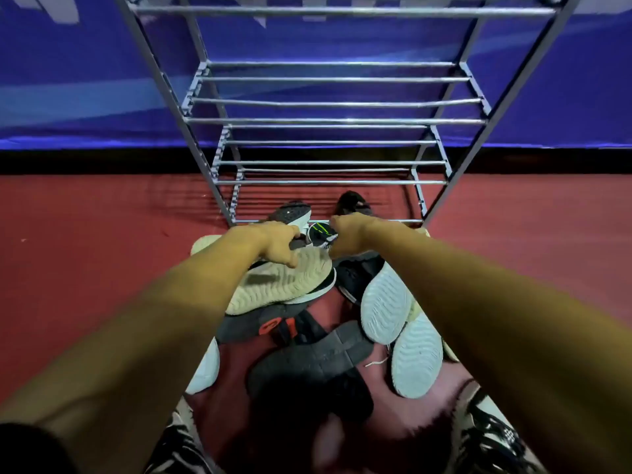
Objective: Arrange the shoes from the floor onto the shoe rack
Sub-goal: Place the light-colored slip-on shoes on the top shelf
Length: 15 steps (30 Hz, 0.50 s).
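Observation:
A metal shoe rack (pixel 328 121) with several barred shelves stands against the wall; nothing sits on the shelves I can see. Shoes lie piled on the red floor in front of it. My left hand (pixel 273 242) grips a grey-and-white sneaker (pixel 292 213) at the rack's foot. My right hand (pixel 349 234) curls round a black shoe with a green mark (pixel 319 230). Below my hands lies an upturned beige-soled sneaker (pixel 280 282). Two white soles (pixel 384 302) (pixel 415 360) face up on the right. A dark shoe (pixel 352 203) lies under the lowest shelf.
A black sandal with red marks (pixel 270 325) and a black slide (pixel 307 367) lie in the middle of the pile. Another white sole (pixel 205 367) shows by my left arm. Blue wall (pixel 68 80) behind the rack; red floor (pixel 102 227) on both sides.

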Available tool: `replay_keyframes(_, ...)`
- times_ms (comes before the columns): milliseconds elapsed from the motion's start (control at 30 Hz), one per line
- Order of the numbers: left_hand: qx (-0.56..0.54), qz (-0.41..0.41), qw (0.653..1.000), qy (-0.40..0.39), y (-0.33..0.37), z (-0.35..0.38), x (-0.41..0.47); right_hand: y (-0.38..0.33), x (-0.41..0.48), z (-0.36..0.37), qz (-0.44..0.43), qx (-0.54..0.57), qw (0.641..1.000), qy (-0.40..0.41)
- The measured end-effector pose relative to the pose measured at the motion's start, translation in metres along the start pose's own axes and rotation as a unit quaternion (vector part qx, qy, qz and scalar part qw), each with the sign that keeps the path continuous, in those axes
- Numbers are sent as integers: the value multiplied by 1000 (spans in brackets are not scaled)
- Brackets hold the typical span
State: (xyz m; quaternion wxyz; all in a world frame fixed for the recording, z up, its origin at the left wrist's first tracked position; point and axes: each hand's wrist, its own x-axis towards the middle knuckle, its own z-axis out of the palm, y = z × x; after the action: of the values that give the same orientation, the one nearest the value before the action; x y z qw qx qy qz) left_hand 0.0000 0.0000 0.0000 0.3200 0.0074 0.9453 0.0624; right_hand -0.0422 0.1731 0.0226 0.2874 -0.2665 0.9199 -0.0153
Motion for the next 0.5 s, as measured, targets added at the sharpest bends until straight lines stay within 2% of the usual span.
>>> replay_keyframes(300,-16,-4,999,-40,-34,41,62,-6,82,59,19,17,997,-74)
replay_keyframes(500,-100,-4,992,-73,-41,59,69,-6,100,78,19,25,998,-58)
